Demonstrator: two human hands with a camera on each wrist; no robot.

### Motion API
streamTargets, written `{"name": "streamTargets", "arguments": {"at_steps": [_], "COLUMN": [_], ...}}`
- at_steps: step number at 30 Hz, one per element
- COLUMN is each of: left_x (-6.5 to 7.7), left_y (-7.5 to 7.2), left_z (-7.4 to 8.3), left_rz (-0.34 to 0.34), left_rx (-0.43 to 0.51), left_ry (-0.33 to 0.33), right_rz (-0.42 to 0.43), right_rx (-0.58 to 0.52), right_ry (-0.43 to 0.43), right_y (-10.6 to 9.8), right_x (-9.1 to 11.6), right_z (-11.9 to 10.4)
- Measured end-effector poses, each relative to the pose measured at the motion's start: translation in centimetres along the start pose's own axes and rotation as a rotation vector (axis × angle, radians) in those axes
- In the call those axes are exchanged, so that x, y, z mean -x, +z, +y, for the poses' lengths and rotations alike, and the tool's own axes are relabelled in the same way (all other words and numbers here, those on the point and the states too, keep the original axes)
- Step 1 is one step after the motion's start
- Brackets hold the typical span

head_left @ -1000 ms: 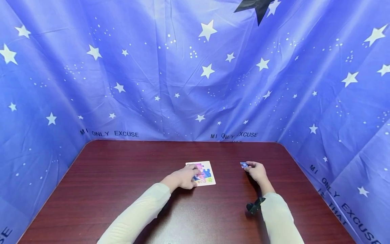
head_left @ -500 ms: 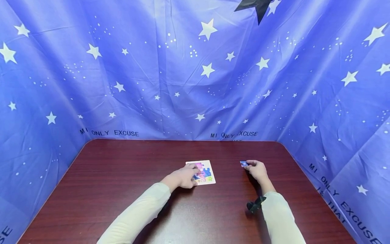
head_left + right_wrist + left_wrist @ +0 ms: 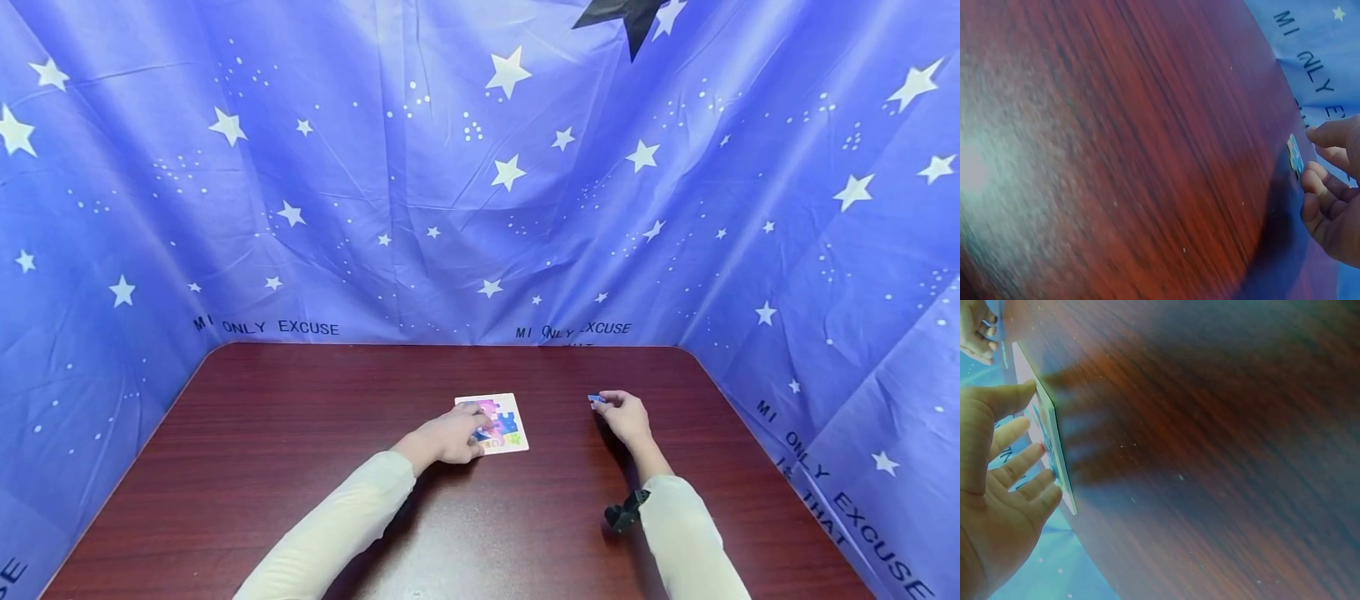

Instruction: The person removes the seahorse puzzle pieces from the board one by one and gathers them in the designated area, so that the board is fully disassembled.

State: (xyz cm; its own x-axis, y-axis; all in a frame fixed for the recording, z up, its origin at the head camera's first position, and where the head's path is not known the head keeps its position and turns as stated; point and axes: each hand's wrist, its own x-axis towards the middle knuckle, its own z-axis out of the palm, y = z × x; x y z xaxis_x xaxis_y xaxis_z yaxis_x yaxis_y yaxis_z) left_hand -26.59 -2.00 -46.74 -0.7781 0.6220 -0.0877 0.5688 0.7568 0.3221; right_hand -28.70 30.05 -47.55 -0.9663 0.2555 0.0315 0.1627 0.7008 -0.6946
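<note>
A square puzzle board (image 3: 507, 400) with a pale border lies mid-table, with pink, blue and green pieces laid in it. Across its left part rests my left hand (image 3: 450, 435), which hides some of the picture. In the left wrist view the thumb and straight, spread fingers touch the board (image 3: 1054, 434). To the right, my right hand (image 3: 628, 415) pinches a small blue puzzle piece (image 3: 595, 400) at its fingertips, apart from the board. The right wrist view shows this piece (image 3: 1295, 156) nearly edge-on against the fingertips, close to the tabletop.
The dark red wooden table (image 3: 315, 392) has rounded far corners. Blue cloth (image 3: 405, 183) printed with stars and lettering hangs behind it and on both sides. A black device (image 3: 626, 510) is strapped under the right wrist.
In the right hand's fingers the puzzle piece has turned, and less of its face shows now. That hand has shifted slightly left. My left hand stays on the board.
</note>
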Motion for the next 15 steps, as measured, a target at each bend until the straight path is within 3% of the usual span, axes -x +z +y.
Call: {"name": "streamTargets", "arguments": {"at_steps": [7, 15], "left_x": [0.1, 0.5], "left_y": [0.3, 0.2], "left_z": [-0.4, -0.9], "left_rz": [0.042, 0.078], "left_rx": [-0.034, -0.037], "left_ry": [0.017, 0.006], "right_rz": [0.002, -0.047], "right_rx": [0.007, -0.074], "right_ry": [-0.040, -0.046], "right_y": [0.8, 1.9], "right_x": [0.3, 0.5], "right_z": [-1.4, -3.1]}}
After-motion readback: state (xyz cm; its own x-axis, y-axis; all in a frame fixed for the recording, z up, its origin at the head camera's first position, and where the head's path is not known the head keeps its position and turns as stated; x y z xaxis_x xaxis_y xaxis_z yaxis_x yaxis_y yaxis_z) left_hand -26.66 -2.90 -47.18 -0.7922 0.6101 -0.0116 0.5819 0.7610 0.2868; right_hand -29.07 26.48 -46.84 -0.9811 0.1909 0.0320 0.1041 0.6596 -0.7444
